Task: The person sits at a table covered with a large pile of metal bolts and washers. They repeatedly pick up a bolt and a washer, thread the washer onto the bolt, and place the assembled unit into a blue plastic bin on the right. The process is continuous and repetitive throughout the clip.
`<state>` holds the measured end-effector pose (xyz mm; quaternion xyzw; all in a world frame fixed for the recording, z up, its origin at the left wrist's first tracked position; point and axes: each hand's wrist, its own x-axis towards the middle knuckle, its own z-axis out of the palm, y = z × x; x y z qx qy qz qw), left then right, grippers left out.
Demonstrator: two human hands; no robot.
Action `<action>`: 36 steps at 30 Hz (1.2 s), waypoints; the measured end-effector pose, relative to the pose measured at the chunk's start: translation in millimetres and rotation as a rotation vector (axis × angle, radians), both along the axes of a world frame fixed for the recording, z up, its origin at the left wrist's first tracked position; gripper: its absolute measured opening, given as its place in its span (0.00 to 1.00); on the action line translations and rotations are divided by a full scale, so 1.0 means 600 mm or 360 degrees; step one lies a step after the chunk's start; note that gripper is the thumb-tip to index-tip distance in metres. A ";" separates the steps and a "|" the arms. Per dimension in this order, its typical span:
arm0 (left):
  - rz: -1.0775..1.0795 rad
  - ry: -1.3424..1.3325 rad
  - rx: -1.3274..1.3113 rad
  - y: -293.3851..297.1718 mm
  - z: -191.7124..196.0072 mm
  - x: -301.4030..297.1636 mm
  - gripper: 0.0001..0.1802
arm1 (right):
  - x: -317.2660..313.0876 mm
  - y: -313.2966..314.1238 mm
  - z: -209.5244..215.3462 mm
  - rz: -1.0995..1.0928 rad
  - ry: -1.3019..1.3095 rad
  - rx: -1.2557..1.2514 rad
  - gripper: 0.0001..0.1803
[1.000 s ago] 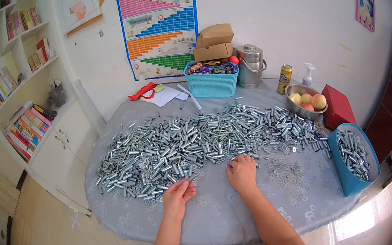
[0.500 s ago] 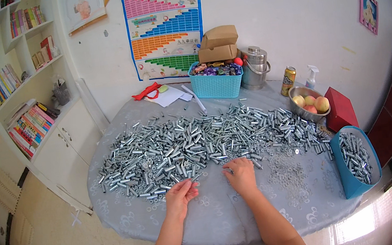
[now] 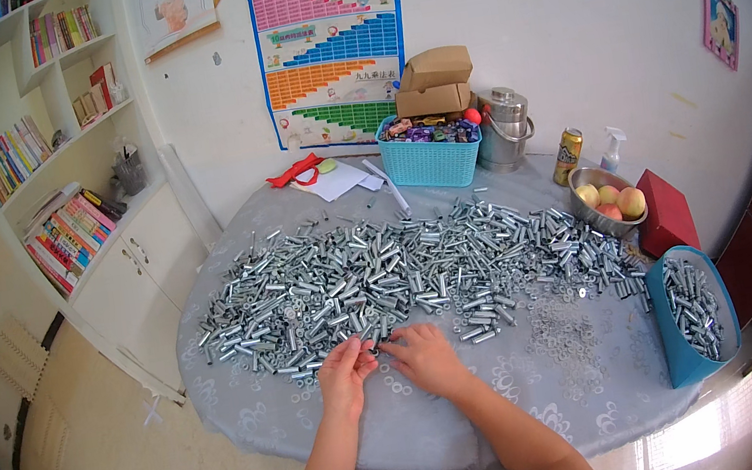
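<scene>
My left hand (image 3: 346,374) and right hand (image 3: 424,355) pinch one bolt (image 3: 376,348) between them at the heap (image 3: 401,275)'s near edge; the blue bin (image 3: 695,315) holds few, so most remains.

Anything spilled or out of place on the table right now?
Nothing stands out. The metal sleeves lie in one broad heap on the table, the washers in a patch beside it. The blue bin holds more sleeves, tilted but not spilling.

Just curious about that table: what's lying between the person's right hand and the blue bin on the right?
In the head view, a loose patch of small washers on the grey tablecloth lies between right hand and blue bin.
</scene>
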<state>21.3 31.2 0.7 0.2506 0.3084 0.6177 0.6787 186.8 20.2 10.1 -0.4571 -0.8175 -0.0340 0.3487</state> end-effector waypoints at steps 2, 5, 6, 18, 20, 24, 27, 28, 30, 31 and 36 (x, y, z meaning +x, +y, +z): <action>-0.0008 -0.0008 0.0009 0.000 0.000 0.001 0.08 | 0.004 -0.001 0.002 -0.0002 0.0038 -0.0010 0.13; -0.0002 -0.0014 0.0000 -0.001 0.001 -0.002 0.07 | 0.017 -0.002 0.006 -0.0041 0.0154 -0.0078 0.10; 0.0004 -0.0015 -0.0008 -0.003 0.002 -0.005 0.07 | 0.021 -0.002 0.006 -0.0059 0.0171 -0.0092 0.09; -0.0008 -0.0005 -0.0041 -0.002 0.002 0.000 0.08 | 0.026 -0.012 0.006 -0.0155 0.0215 -0.0311 0.06; -0.0042 0.0011 -0.0041 -0.003 0.002 0.000 0.08 | 0.030 -0.013 0.006 -0.0153 0.0196 -0.0356 0.06; -0.0097 0.0108 -0.0058 -0.006 0.001 0.001 0.07 | 0.026 -0.009 0.001 -0.0182 0.0484 -0.0473 0.06; -0.0196 0.0210 -0.0087 -0.007 0.007 0.007 0.08 | 0.031 -0.001 -0.014 -0.0126 0.1350 -0.0894 0.07; -0.0213 0.0232 -0.0098 -0.008 0.009 0.007 0.09 | 0.030 0.003 -0.017 -0.0064 0.1706 -0.1069 0.07; -0.0248 0.0277 -0.0121 -0.010 0.011 0.007 0.09 | 0.032 0.003 -0.010 0.0084 0.1837 -0.1090 0.07; -0.0275 0.0285 -0.0113 -0.011 0.012 0.007 0.09 | 0.033 0.002 -0.007 0.0158 0.1904 -0.1095 0.07; -0.0414 0.0306 -0.0079 -0.011 0.005 0.006 0.10 | 0.035 0.004 -0.011 0.0153 0.1928 -0.1102 0.08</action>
